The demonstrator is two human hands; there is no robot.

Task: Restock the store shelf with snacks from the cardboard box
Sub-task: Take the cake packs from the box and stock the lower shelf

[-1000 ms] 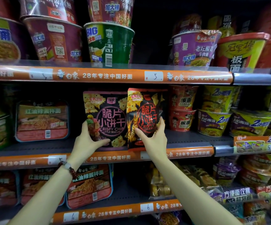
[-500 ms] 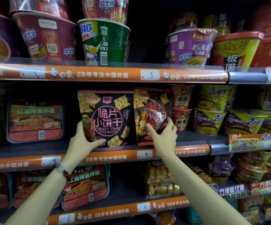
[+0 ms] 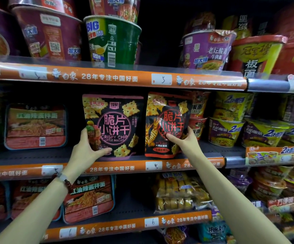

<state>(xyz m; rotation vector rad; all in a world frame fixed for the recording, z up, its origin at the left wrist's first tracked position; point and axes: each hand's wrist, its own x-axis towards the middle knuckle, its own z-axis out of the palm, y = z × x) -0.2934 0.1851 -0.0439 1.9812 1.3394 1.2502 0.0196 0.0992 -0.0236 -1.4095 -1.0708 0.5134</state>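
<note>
Black biscuit pouches stand upright on the middle shelf (image 3: 28,160) — left hand (image 3: 85,152) grips the pink pouch (image 3: 113,125), right hand (image 3: 186,141) pinches the orange pouch (image 3: 165,124), likely straightening both to face outward.

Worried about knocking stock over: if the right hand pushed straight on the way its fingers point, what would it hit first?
Probably the red-rimmed noodle cups just behind the orange biscuit bag that the right hand grips; depth is unclear.

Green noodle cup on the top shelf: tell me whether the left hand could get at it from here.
Probably yes: the green noodle cup stands at the shelf's front edge, nothing before it, but the left hand must first release the pink-trimmed biscuit bag.
</note>
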